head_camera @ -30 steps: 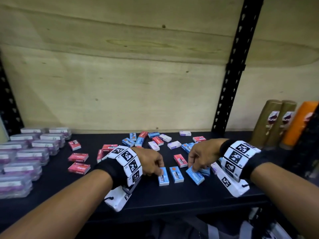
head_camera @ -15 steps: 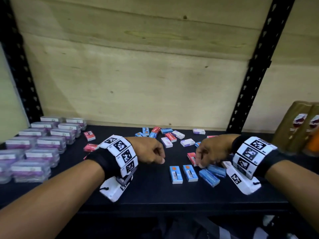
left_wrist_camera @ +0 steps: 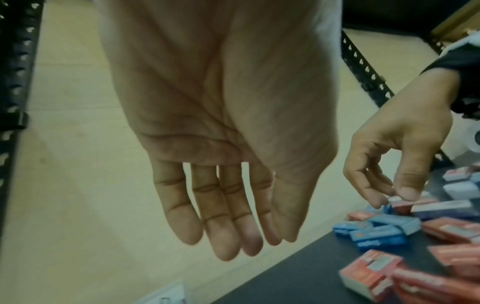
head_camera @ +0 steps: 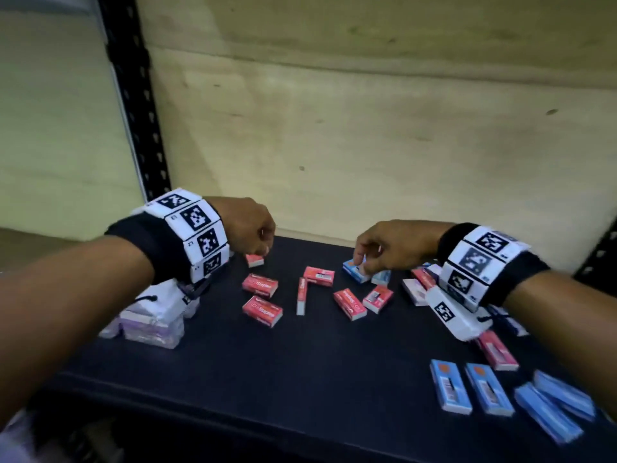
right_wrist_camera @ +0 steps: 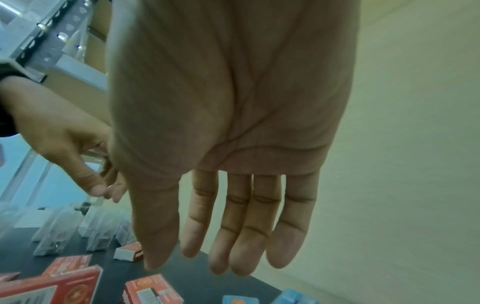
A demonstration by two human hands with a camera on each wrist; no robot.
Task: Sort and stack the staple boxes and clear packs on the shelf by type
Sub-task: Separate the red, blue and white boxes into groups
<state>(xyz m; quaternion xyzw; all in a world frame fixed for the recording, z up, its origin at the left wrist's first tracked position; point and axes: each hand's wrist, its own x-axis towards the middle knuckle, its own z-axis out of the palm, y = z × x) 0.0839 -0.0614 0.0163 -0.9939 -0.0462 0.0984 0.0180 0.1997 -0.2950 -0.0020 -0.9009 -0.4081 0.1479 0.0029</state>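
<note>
Small red staple boxes (head_camera: 260,285) lie scattered mid-shelf, with one (head_camera: 255,260) just under my left hand (head_camera: 263,248). That hand hovers with relaxed fingers (left_wrist_camera: 226,246) and holds nothing. My right hand (head_camera: 362,265) reaches down onto a blue staple box (head_camera: 354,274) at the back; its fingers (right_wrist_camera: 239,263) are straight, and I cannot tell whether they touch the box. Three or more blue boxes (head_camera: 450,390) lie in a row at the front right. Clear packs (head_camera: 153,324) with purple labels are stacked at the left, partly hidden by my left wrist.
White and purple boxes (head_camera: 414,290) lie beside my right wrist, with a red one (head_camera: 497,350) below it. A black perforated upright (head_camera: 133,95) stands at the back left against the plywood wall (head_camera: 367,145). The dark shelf (head_camera: 300,379) ends at a front edge near me.
The view has swung left. Both hands left the blue boxes at the front and moved back: the left to above a red box, the right down to a blue box.
</note>
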